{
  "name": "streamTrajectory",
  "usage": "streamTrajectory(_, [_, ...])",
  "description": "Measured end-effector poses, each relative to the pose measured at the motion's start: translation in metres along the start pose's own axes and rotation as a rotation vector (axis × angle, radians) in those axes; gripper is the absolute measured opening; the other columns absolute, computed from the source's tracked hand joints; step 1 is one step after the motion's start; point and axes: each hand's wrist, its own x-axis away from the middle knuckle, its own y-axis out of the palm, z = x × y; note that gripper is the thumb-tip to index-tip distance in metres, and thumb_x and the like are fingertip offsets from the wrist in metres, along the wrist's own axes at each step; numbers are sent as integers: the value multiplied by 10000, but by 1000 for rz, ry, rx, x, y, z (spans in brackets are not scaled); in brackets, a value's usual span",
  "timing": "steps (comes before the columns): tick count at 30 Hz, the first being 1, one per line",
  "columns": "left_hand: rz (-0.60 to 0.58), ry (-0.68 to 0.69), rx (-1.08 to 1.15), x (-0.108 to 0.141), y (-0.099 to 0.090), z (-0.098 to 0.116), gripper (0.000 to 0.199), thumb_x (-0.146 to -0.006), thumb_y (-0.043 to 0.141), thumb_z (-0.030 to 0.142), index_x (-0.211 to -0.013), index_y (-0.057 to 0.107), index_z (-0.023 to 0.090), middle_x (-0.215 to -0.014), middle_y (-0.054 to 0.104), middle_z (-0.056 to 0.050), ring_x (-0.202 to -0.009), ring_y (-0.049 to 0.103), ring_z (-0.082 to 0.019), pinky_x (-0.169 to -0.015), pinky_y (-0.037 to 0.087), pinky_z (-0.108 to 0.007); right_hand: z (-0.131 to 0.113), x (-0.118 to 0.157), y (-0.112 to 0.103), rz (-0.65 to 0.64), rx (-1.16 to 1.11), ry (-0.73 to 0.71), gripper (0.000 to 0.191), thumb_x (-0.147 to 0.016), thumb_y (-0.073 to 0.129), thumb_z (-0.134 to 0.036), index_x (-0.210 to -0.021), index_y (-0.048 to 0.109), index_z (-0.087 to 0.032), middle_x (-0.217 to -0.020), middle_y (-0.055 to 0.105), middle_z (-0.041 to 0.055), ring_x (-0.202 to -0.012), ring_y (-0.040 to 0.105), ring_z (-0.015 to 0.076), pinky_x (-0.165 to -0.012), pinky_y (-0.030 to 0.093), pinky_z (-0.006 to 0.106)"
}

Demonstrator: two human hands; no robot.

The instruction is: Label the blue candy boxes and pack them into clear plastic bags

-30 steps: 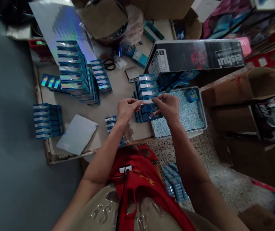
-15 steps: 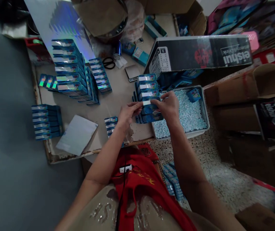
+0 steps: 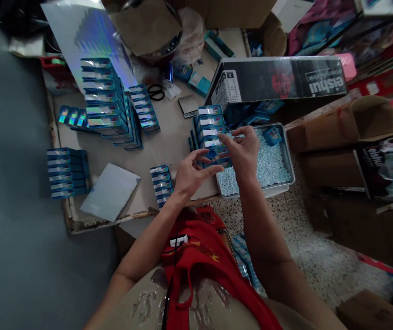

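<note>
A row of small blue boxes [image 3: 211, 121] with white label strips on their faces stands near the table's front edge, beside a tray. At the row's near end my left hand [image 3: 191, 174] is open, thumb and fingers spread around a box with a round dark blue spot. My right hand [image 3: 246, 149] rests its thumb tip at the right end of a white strip on one box. Its fingers are apart from the thumb, and nothing shows between them. The metal tray [image 3: 289, 158] of pale blue-white pellets lies under the right wrist, with a small blue packet [image 3: 272, 136] on the pellets.
More blue boxes stand in stacks [image 3: 103, 98] and rows [image 3: 67, 173] on the left. A white sheet [image 3: 110, 191], scissors [image 3: 156, 92] and a small scale [image 3: 188, 106] lie on the table [image 3: 137, 151]. A black carton [image 3: 279, 79] stands behind the tray; brown cartons [image 3: 323, 128] are at right.
My left hand has let go of the white strip, moved slightly nearer me and spread its fingers. My right thumb has shifted a little away from me along the row. The strip now lies on a box.
</note>
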Motion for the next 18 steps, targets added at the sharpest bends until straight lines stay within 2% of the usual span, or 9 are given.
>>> streamTrajectory(2, [30, -14, -21, 2, 5, -1, 611, -562, 976, 433, -1071, 730, 201, -882, 732, -18, -588, 564, -90, -548, 468, -232, -3, 2, 4, 58, -93, 52, 264, -880, 706, -430, -964, 528, -254, -649, 502, -55, -626, 565, 155, -564, 456, 288])
streamTrajectory(4, [51, -42, 14, 0, 7, -6, 435, -645, 922, 460, -914, 726, 180, -759, 696, -8, -560, 552, -94, -514, 447, -229, -7, 4, 6, 102, -170, 111, 312, -829, 770, -412, -902, 511, -254, -617, 478, -72, -598, 534, 139, -550, 425, 273])
streamTrajectory(6, [25, -66, 76, -2, 6, -10, 346, -730, 852, 480, -796, 702, 175, -634, 631, 10, -516, 523, -92, -483, 419, -228, -10, 7, 6, 111, -208, 152, 350, -804, 797, -423, -855, 494, -256, -584, 449, -85, -556, 492, 123, -527, 389, 263])
streamTrajectory(9, [-42, -77, 100, -6, -4, -12, 328, -732, 848, 463, -757, 689, 177, -573, 594, 25, -490, 503, -84, -478, 407, -223, -9, 13, 2, 83, -316, 208, 382, -814, 772, -512, -850, 485, -262, -567, 441, -96, -507, 477, 112, -502, 380, 265])
streamTrajectory(14, [-124, -115, -16, -22, -26, -3, 264, -772, 833, 381, -739, 669, 177, -579, 589, 23, -501, 522, -86, -482, 419, -220, 6, 22, -12, -80, -488, 212, 536, -640, 885, -450, -991, 531, -256, -718, 659, -65, -631, 646, 140, -609, 500, 289])
streamTrajectory(18, [-130, -188, -143, -37, -30, 6, 175, -846, 765, 244, -731, 657, 169, -568, 576, 23, -482, 506, -79, -499, 429, -230, 12, 25, -12, -22, -408, 258, 498, -650, 858, -441, -970, 533, -242, -744, 719, -36, -655, 688, 164, -640, 523, 316])
